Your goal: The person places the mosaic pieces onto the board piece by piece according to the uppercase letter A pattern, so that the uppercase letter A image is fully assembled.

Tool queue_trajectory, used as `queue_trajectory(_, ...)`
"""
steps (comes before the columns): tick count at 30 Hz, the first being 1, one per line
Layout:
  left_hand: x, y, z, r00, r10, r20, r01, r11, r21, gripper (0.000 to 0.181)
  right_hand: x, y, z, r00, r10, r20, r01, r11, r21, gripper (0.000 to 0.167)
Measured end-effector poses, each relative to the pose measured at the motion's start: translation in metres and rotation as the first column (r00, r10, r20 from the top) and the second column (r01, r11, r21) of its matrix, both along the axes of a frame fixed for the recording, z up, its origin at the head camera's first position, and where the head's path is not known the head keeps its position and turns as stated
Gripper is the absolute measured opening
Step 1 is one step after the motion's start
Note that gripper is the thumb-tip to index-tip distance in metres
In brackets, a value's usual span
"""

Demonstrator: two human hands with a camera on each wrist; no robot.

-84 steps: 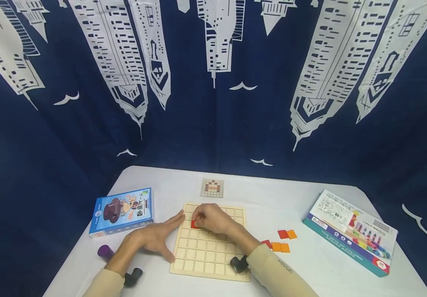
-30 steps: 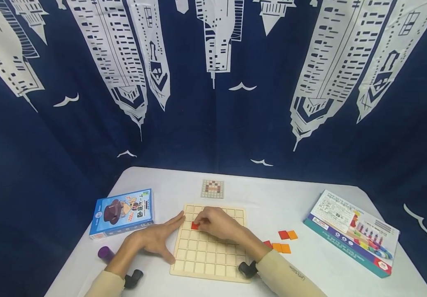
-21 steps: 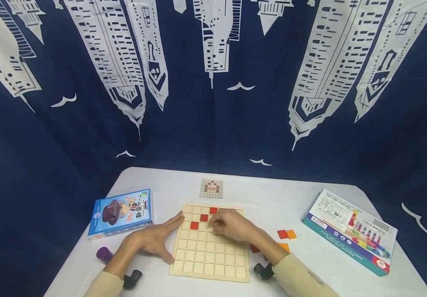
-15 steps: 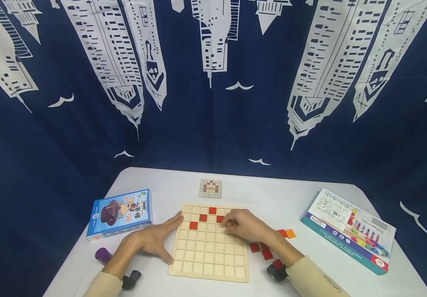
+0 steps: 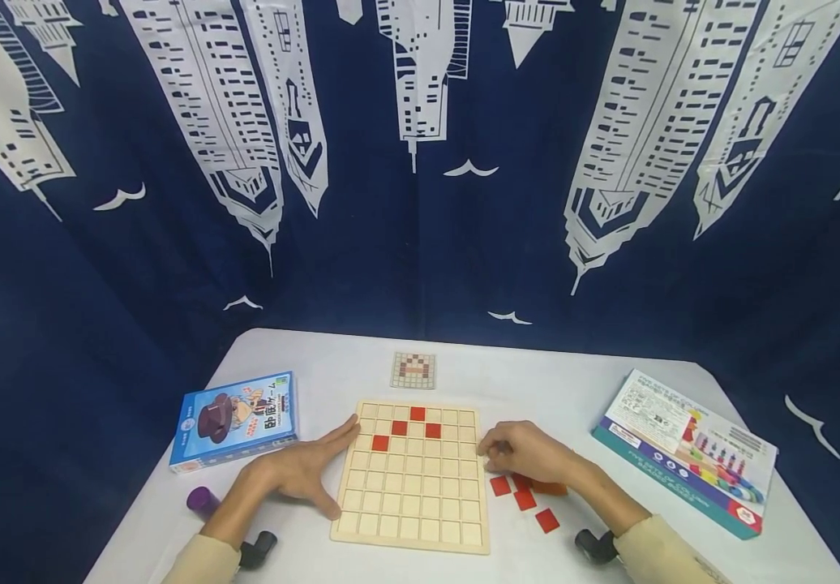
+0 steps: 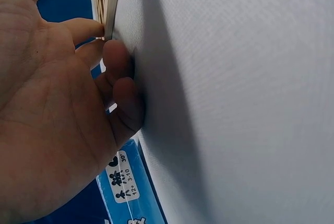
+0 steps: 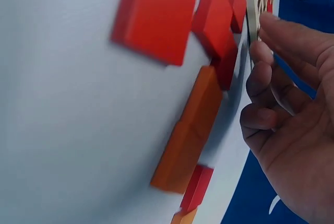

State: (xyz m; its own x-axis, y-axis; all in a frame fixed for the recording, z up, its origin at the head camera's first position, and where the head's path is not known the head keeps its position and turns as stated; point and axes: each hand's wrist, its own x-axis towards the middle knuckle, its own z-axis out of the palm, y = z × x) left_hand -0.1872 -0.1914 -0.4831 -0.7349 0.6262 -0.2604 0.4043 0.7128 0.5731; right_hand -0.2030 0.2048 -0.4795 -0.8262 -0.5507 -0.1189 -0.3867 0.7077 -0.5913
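Note:
A wooden grid board (image 5: 409, 539) lies on the table with several red square tiles (image 5: 432, 431) set in its upper cells. My left hand (image 5: 306, 473) spreads along the board's left side, thumb and fingertips touching the edge. In the left wrist view the left palm (image 6: 52, 104) shows nothing held. Just off the board's right edge is my right hand (image 5: 533, 453), fingers loosely bent, with no tile visible in them. Loose red tiles (image 5: 547, 520) lie beneath and in front of it. Orange tiles (image 7: 188, 130) show beside them in the right wrist view, partly hidden by the hand in the head view.
A small patterned card (image 5: 413, 371) lies beyond the board. A blue box (image 5: 233, 418) is at the left, near a purple cylinder (image 5: 203, 501). The teal and white box (image 5: 686, 454) sits at the right. A dark blue printed cloth (image 5: 362, 243) hangs behind the table.
My right hand has moved right, from over the board to beside the loose tiles, uncovering red tiles on the board. A red tile now sits in the second row. The left hand stays put.

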Motion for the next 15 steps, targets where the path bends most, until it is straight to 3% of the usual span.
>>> queue_trajectory(5,0.000,-0.001,-0.001,1.000,-0.002,-0.001,0.002,1.000,-0.002,0.128,0.006,0.008,0.000,0.999,0.015,0.042,-0.015,1.000,0.001,0.021)
queue_trajectory(15,0.000,0.000,0.001,1.000,-0.002,-0.004,0.002,1.000,0.002,0.127,0.015,0.016,-0.003,0.996,0.094,0.009,-0.094,0.996,0.011,0.028)
